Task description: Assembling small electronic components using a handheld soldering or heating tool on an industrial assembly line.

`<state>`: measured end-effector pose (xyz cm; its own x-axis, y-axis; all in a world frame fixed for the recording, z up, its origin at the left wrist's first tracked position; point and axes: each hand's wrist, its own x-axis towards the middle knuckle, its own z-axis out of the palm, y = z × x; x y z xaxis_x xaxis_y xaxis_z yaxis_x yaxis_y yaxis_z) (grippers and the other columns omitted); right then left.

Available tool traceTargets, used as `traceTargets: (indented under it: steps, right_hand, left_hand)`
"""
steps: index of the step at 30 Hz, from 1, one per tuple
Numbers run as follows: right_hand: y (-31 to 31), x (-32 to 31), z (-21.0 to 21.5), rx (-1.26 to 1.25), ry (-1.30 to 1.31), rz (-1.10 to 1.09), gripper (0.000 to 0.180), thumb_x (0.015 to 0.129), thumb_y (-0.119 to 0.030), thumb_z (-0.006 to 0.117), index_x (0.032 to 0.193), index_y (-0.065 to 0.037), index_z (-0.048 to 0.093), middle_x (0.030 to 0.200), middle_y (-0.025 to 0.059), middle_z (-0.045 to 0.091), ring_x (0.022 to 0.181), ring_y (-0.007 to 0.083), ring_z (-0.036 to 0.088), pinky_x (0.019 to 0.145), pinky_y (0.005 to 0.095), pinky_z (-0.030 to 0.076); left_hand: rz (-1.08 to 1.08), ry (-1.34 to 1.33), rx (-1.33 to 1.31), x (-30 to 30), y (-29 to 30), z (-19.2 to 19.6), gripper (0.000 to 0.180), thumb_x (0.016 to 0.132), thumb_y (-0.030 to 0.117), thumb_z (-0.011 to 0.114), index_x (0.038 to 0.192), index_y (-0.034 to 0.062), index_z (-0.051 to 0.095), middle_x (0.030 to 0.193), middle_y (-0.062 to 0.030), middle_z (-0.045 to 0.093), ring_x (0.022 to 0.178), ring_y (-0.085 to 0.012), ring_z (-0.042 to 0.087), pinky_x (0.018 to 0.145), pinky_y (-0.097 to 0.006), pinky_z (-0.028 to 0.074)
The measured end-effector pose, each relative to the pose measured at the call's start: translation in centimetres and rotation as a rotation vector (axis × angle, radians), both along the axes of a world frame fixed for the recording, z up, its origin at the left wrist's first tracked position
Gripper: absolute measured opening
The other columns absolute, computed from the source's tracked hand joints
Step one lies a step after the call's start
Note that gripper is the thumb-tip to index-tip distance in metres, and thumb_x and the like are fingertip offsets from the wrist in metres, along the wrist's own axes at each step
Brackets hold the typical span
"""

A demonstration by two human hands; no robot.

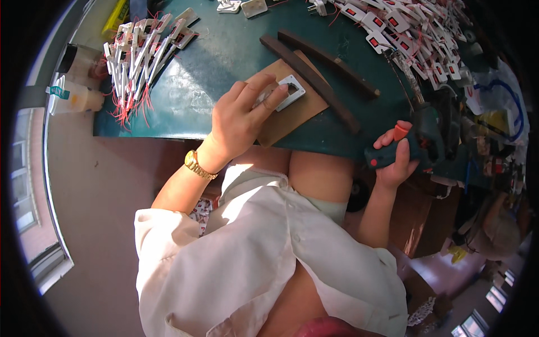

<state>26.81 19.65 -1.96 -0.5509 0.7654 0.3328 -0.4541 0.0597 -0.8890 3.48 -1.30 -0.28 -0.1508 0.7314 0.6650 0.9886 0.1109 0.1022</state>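
In the head view, the left hand (238,115) has its fingers on the left end of a white plastic housing (291,100), its thumb hidden, so I cannot tell whether it grips. The housing lies on a brown board (281,127) at the green table's near edge; a dark bar (311,80) crosses the board's right part. To the right, the right hand (397,164) grasps a dark green handheld power tool (415,147). White switch assemblies (146,50) with red wires lie far left.

- L hand (238,112) on white plastic housing (292,100), atop brown board (286,126)
- R hand (394,160) grips dk-green power tool (415,147), orange trigger (401,131)
- 2 dk-brown bars (309,73) alongside
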Motion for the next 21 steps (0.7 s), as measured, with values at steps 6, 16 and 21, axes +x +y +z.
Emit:
traceTargets:
  steps: [6, 16, 21]
  right_hand:
    - [0.1, 0.0, -0.2, 0.005, 0.016, 0.023, 0.039, 0.093, -0.021, 0.058, 0.119, 0.006, 0.051, 0.082, 0.0104, 0.057, 0.071, 0.0162, 0.056, 0.062, 0.0329, 0.053]
    - [-0.1, 0.4, 0.1, -0.026, -0.027, 0.0, 0.041, 0.093, -0.024, 0.057, 0.121, 0.005, 0.049, 0.08, 0.0098, 0.056, 0.069, 0.0166, 0.055, 0.063, 0.0309, 0.051]
    - [-0.1, 0.2, 0.2, -0.038, -0.026, 0.025, 0.039, 0.093, -0.023, 0.056, 0.12, 0.005, 0.049, 0.08, 0.0099, 0.055, 0.069, 0.0162, 0.055, 0.062, 0.0302, 0.05]
  left_hand:
    - [-0.006, -0.088, -0.056, 0.3, -0.4, -0.3, 0.063, 0.064, -0.011, 0.063, 0.123, 0.0126, 0.066, 0.121, -0.0121, 0.063, 0.086, -0.0276, 0.063, 0.074, -0.036, 0.054]
    - [0.197, -0.337, 0.111, -6.5, -3.2, 1.6, 0.055, 0.068, -0.008, 0.061, 0.121, 0.0083, 0.065, 0.124, -0.0155, 0.059, 0.101, -0.0325, 0.062, 0.084, -0.041, 0.051]
    - [0.883, -0.088, -0.187, -15.3, -5.5, 1.5, 0.031, 0.079, 0.012, 0.063, 0.11, 0.0074, 0.066, 0.103, -0.0155, 0.061, 0.096, -0.0346, 0.06, 0.081, -0.046, 0.052]
